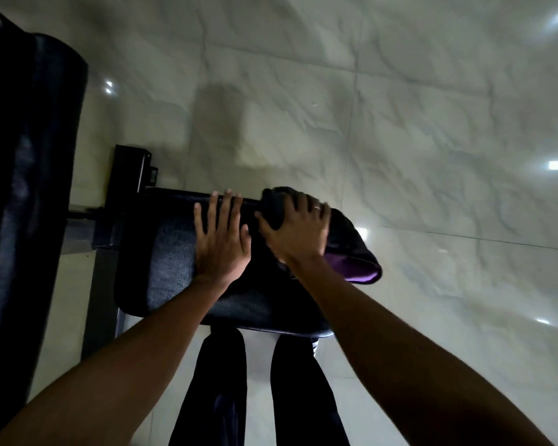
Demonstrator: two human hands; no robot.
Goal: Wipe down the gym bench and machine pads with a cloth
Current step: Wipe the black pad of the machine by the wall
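So, I see my right hand [298,233] curled round the cloth [358,270], bunching it against the far right corner of the seat pad [171,252] (dark fabric, purple underside hanging off the edge). My left hand [221,239] presses flat, fingers spread, just left of it. The pad runs left to right, so most of it lies left of the cloth; I judge the sweep goes that way.
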